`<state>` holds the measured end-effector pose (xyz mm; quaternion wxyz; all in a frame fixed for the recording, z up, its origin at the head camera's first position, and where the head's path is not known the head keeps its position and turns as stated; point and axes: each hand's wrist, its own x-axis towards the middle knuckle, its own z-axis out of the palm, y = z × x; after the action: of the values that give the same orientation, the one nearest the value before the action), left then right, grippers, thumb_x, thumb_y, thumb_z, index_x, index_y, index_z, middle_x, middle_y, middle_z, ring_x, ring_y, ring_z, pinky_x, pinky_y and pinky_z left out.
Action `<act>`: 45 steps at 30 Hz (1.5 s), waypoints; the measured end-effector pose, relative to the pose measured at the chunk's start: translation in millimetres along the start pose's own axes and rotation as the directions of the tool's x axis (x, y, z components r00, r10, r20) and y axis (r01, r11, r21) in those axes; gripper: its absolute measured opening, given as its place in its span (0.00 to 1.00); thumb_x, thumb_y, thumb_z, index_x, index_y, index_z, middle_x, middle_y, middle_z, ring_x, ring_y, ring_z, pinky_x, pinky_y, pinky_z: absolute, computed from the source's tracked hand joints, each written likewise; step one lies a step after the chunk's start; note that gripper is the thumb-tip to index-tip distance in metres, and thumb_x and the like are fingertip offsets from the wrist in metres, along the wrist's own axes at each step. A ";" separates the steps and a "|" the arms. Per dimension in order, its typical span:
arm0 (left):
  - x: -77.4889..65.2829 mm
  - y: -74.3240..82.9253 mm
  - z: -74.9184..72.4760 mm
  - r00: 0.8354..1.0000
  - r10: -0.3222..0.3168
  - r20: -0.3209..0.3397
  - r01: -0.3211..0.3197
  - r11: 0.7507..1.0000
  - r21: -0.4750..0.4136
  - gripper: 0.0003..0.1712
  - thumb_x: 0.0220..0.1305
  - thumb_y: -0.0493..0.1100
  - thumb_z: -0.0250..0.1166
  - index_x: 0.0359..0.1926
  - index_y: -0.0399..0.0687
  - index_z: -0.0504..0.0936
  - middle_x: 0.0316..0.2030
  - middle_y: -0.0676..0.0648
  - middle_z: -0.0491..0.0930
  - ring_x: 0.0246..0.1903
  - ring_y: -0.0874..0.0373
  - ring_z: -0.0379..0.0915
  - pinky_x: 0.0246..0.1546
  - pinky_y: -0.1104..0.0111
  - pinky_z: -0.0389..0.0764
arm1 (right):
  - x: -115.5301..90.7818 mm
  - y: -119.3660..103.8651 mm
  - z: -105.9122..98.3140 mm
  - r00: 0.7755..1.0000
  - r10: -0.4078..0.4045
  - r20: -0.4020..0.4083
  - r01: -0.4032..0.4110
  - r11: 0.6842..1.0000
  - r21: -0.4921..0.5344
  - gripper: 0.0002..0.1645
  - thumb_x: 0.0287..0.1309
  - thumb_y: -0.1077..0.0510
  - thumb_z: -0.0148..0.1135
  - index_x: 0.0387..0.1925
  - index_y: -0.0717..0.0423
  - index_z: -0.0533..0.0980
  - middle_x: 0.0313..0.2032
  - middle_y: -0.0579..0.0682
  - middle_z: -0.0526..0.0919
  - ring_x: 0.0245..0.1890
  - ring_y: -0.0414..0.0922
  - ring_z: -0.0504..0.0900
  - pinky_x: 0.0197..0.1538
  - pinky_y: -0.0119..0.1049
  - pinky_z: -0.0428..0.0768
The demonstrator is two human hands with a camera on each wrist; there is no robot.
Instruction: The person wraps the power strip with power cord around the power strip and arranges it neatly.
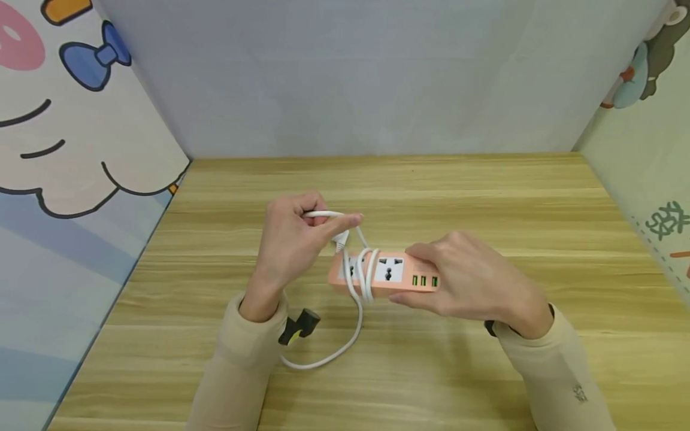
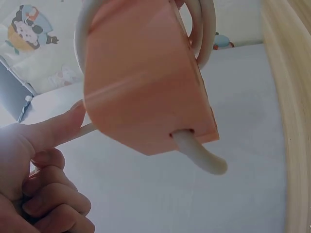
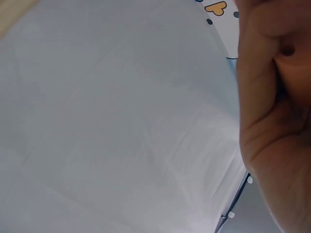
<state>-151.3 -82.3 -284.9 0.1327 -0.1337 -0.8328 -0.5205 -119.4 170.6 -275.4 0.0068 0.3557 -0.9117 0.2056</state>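
A peach-coloured power strip (image 1: 396,286) with white socket panels and green USB ports is held up over the table. My right hand (image 1: 468,278) grips its USB end, thumb on the near side and fingers on the far side. The white power cord (image 1: 368,276) loops round the strip's middle. My left hand (image 1: 293,239) holds a length of that cord beyond the strip's left end, its fingers curled and thumb stretched along it. A white plug (image 1: 341,238) shows beside the left thumb. In the left wrist view the cord leaves a hole in the strip's end (image 2: 146,121).
The wooden table (image 1: 485,197) reaches a pale back wall (image 1: 377,78). Cartoon-printed panels (image 1: 81,149) stand at both sides. A slack bend of cord hangs near the left sleeve, beside a black wrist-mounted piece (image 1: 307,323).
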 end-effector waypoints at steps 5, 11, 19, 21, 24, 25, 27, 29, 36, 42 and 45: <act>-3.0 3.4 0.0 1.000 0.002 0.016 -0.002 1.000 0.000 0.31 0.51 0.49 0.81 0.14 0.49 0.65 0.12 0.53 0.58 0.15 0.62 0.50 0.19 0.72 0.55 | 1.4 1.4 1.5 1.000 0.016 -0.014 -0.016 1.000 -0.008 0.22 0.53 0.36 0.73 0.23 0.44 0.74 0.14 0.35 0.68 0.13 0.29 0.63 0.19 0.27 0.65; -5.7 8.0 0.8 1.000 0.009 0.025 -0.009 1.000 0.011 0.30 0.52 0.49 0.81 0.14 0.50 0.66 0.12 0.54 0.58 0.15 0.63 0.51 0.19 0.72 0.55 | 1.8 4.7 1.8 0.999 0.021 -0.041 -0.022 1.000 -0.014 0.22 0.50 0.38 0.77 0.23 0.46 0.74 0.14 0.35 0.68 0.13 0.30 0.63 0.19 0.27 0.65; -9.0 13.7 3.0 0.999 0.006 0.032 -0.006 1.000 0.009 0.31 0.53 0.49 0.80 0.13 0.51 0.65 0.12 0.55 0.57 0.15 0.63 0.51 0.18 0.72 0.54 | 1.9 7.8 -0.6 0.997 0.040 -0.063 -0.042 0.999 -0.032 0.22 0.50 0.38 0.76 0.24 0.46 0.75 0.14 0.36 0.68 0.14 0.31 0.63 0.20 0.28 0.65; -10.0 15.3 3.5 1.000 0.008 0.030 -0.008 1.000 0.009 0.31 0.54 0.50 0.80 0.12 0.51 0.65 0.12 0.56 0.57 0.15 0.64 0.51 0.18 0.72 0.53 | 1.6 9.0 -1.3 0.997 0.042 -0.069 -0.045 0.998 -0.034 0.23 0.50 0.38 0.76 0.23 0.46 0.74 0.14 0.36 0.67 0.14 0.32 0.63 0.21 0.28 0.65; -11.3 17.5 4.6 0.999 0.013 0.029 -0.014 1.000 0.013 0.31 0.54 0.51 0.79 0.12 0.51 0.65 0.12 0.56 0.57 0.15 0.64 0.51 0.17 0.72 0.52 | 0.5 11.0 -3.1 0.996 0.043 -0.082 -0.046 0.998 -0.035 0.23 0.51 0.39 0.76 0.22 0.46 0.72 0.14 0.36 0.66 0.14 0.32 0.63 0.21 0.28 0.64; -11.7 18.0 5.0 0.999 0.020 0.027 -0.021 1.000 0.015 0.31 0.54 0.51 0.79 0.12 0.51 0.65 0.12 0.56 0.57 0.15 0.65 0.50 0.17 0.72 0.52 | 0.2 11.7 -3.8 0.995 0.043 -0.085 -0.046 0.998 -0.033 0.23 0.51 0.39 0.76 0.22 0.46 0.72 0.14 0.36 0.66 0.14 0.32 0.63 0.21 0.28 0.64; -12.6 19.4 6.2 0.999 0.037 0.031 -0.037 0.999 0.015 0.31 0.55 0.51 0.79 0.12 0.51 0.66 0.11 0.56 0.57 0.15 0.65 0.50 0.17 0.72 0.52 | -0.5 12.8 -5.2 0.995 0.047 -0.086 -0.050 0.998 -0.027 0.23 0.51 0.40 0.76 0.22 0.46 0.72 0.14 0.36 0.66 0.14 0.32 0.63 0.21 0.28 0.64; -13.7 20.6 7.8 0.998 0.046 0.039 -0.046 0.999 0.012 0.30 0.55 0.52 0.79 0.12 0.51 0.66 0.11 0.56 0.58 0.15 0.65 0.51 0.17 0.72 0.53 | -0.9 14.0 -6.5 0.995 0.052 -0.088 -0.055 0.998 -0.024 0.23 0.51 0.40 0.76 0.22 0.47 0.72 0.14 0.37 0.67 0.14 0.32 0.63 0.20 0.28 0.65; -16.4 23.2 12.0 0.993 0.102 0.066 -0.105 0.994 0.041 0.28 0.56 0.50 0.78 0.13 0.51 0.69 0.12 0.57 0.59 0.14 0.67 0.51 0.17 0.73 0.54 | -1.1 18.0 -8.2 0.991 0.059 -0.119 -0.062 0.998 -0.027 0.22 0.52 0.41 0.76 0.23 0.48 0.74 0.15 0.38 0.69 0.13 0.32 0.64 0.20 0.28 0.66; -17.0 23.9 12.8 0.978 0.189 0.090 -0.196 0.977 0.083 0.30 0.56 0.50 0.78 0.12 0.51 0.65 0.12 0.59 0.57 0.15 0.68 0.50 0.18 0.74 0.52 | -1.3 21.0 -9.6 0.985 0.042 -0.168 -0.049 0.998 -0.037 0.21 0.52 0.43 0.77 0.22 0.48 0.74 0.14 0.38 0.68 0.13 0.31 0.62 0.19 0.28 0.64; -17.3 23.8 12.8 0.969 0.219 0.112 -0.230 0.968 0.099 0.31 0.56 0.50 0.78 0.13 0.52 0.64 0.13 0.59 0.56 0.15 0.68 0.50 0.18 0.74 0.52 | -1.4 21.9 -10.3 0.981 0.033 -0.191 -0.043 0.998 -0.046 0.21 0.52 0.43 0.76 0.21 0.47 0.73 0.13 0.37 0.66 0.12 0.31 0.61 0.18 0.28 0.63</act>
<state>-127.7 -62.2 -276.7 0.1562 -0.2457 -0.8456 -0.4474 -133.9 189.9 -274.3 0.0989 0.3168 -0.9183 0.2158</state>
